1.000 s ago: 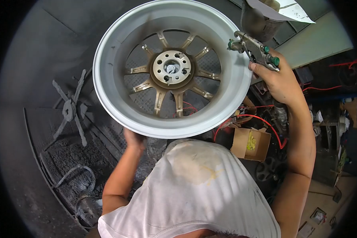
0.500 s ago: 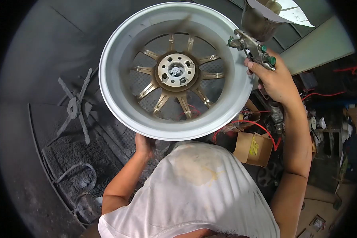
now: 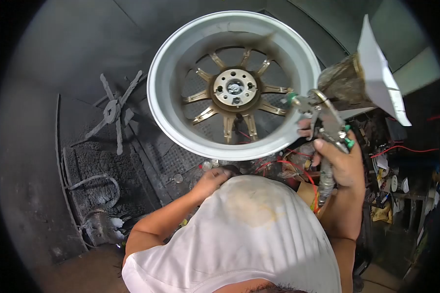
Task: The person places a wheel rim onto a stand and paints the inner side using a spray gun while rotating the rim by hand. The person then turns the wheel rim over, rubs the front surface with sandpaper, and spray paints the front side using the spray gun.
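**Stiff metal, two different holds**

The fingers of your right hand (image 3: pixel 341 166) are wrapped around the handle of the spray gun (image 3: pixel 331 119), thumb on the near side. The fingers of your left hand (image 3: pixel 212 181) are curled near your shirt (image 3: pixel 249 229) beside something dark; you can't tell from this view whether they grip it.

The gun should feel rigid and solid, and probably top-heavy, because the brownish cup (image 3: pixel 346 80) that appears to join it leans to the right with a white sheet (image 3: pixel 379 63) at its mouth. Hold it low on the handle and leave the cup and sheet alone: the sheet looks thin and easy to crease. The silvery line (image 3: pixel 326 181) hanging below your palm may tug on the wrist.

Just past the gun's nozzle end is the wheel (image 3: pixel 164 102), in front of you with its hollow side facing you. Expect it to be heavy and stiff, with a smooth lip that could slip. Opposite sides of that lip would make the safest hold; the spokes (image 3: pixel 205 116) look narrow and hard-edged.

Further left stands a crusted star-shaped frame (image 3: pixel 112 111).
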The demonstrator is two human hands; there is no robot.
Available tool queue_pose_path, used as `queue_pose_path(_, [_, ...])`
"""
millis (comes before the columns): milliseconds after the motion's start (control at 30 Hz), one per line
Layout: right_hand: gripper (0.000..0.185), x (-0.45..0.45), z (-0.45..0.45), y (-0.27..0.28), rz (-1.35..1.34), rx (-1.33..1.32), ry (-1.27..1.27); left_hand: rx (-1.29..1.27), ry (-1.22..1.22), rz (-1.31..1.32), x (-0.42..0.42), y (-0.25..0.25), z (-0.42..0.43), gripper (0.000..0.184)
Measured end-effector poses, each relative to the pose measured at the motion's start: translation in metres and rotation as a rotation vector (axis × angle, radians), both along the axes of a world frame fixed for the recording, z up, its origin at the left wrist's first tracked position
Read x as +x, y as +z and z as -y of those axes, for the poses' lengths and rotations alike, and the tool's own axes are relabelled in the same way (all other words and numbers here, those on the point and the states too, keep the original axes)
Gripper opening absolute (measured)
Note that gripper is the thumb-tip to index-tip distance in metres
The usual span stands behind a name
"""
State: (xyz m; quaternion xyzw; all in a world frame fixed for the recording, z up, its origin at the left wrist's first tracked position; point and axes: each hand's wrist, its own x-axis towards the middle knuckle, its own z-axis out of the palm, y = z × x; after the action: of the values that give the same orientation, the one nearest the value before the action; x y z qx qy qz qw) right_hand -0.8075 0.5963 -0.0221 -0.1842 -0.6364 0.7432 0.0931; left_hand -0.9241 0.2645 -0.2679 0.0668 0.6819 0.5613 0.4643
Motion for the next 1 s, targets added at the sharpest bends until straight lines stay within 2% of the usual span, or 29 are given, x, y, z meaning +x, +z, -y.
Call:
queue_pose_path(67, [0.060, 0.014, -0.008, -0.010, 0.004, -0.042, 0.083, 0.260, -0.263, -0.345, 0.026, 0.110, -0.045, 0.021])
queue_pose_path(133, [0.062, 0.023, -0.009, -0.010, 0.020, -0.025, 0.091, 0.463, -0.376, -0.615, 0.028, 0.176, -0.073, 0.011])
queue_pose_path(167, [0.062, 0.028, -0.010, -0.012, 0.015, 0.001, 0.112, 0.633, -0.296, -0.865, 0.037, 0.196, -0.096, 0.005])
queue_pose_path(200, [0.064, 0.034, -0.012, -0.014, 0.017, -0.026, 0.144, 0.632, -0.353, -1.154, 0.039, 0.223, -0.117, 0.013])
queue_pose_path(233, [0.064, 0.039, -0.012, -0.018, 0.006, -0.033, 0.169, 0.657, -0.268, -1.362, 0.045, 0.233, -0.138, 0.020])
queue_pose_path(300, [0.065, 0.049, -0.010, -0.025, -0.112, 0.142, 0.188, 0.613, -0.127, -1.496, 0.055, 0.243, -0.177, 0.030])
queue_pose_path(333, [0.066, 0.055, -0.008, -0.028, -0.165, 0.233, 0.191, 0.589, -0.115, -1.483, 0.060, 0.243, -0.190, 0.033])
queue_pose_path(433, [0.064, 0.085, -0.003, -0.028, -0.032, 0.064, 0.138, 0.653, -0.135, -1.379, 0.078, 0.240, -0.202, 0.031])
queue_pose_path(467, [0.058, 0.093, -0.005, -0.034, -0.078, 0.152, 0.152, 0.659, -0.162, -1.382, 0.082, 0.237, -0.202, 0.029])
queue_pose_path(500, [0.052, 0.102, -0.004, -0.024, -0.045, 0.403, 0.148, 0.664, -0.195, -1.380, 0.087, 0.235, -0.202, 0.028])
queue_pose_path(533, [0.051, 0.110, -0.007, -0.037, -0.088, 0.378, 0.162, 0.635, -0.197, -1.383, 0.097, 0.234, -0.203, 0.023])
queue_pose_path(633, [0.049, 0.120, -0.007, -0.057, -0.159, 0.354, 0.181, 0.478, -0.286, -1.492, 0.111, 0.231, -0.196, 0.026])
queue_pose_path(667, [0.048, 0.121, -0.006, -0.058, -0.176, 0.368, 0.187, 0.533, -0.248, -1.509, 0.112, 0.226, -0.199, 0.033])
queue_pose_path(767, [0.052, 0.119, -0.011, -0.056, -0.313, 0.442, 0.237, 0.544, -0.174, -1.459, 0.121, 0.227, -0.194, 0.032])
queue_pose_path(800, [0.055, 0.115, -0.010, -0.051, -0.241, 0.188, 0.261, 0.539, -0.188, -1.462, 0.122, 0.226, -0.188, 0.032])
queue_pose_path(833, [0.058, 0.109, -0.011, -0.043, -0.170, -0.067, 0.280, 0.678, -0.181, -1.451, 0.121, 0.222, -0.179, 0.038])
queue_pose_path(867, [0.062, 0.104, -0.016, -0.028, -0.081, -0.054, 0.300, 0.819, -0.176, -1.431, 0.119, 0.217, -0.167, 0.045])
queue_pose_path(900, [0.061, 0.098, -0.020, -0.019, -0.031, -0.101, 0.323, 0.805, -0.296, -1.381, 0.116, 0.203, -0.151, 0.052])
queue_pose_path(967, [0.062, 0.088, -0.026, -0.009, -0.031, -0.021, 0.314, 0.717, -0.515, -0.944, 0.115, 0.175, -0.132, 0.057])
queue_pose_path(1000, [0.062, 0.081, -0.028, -0.005, -0.007, -0.015, 0.328, 0.719, -0.537, -0.934, 0.111, 0.161, -0.126, 0.057])
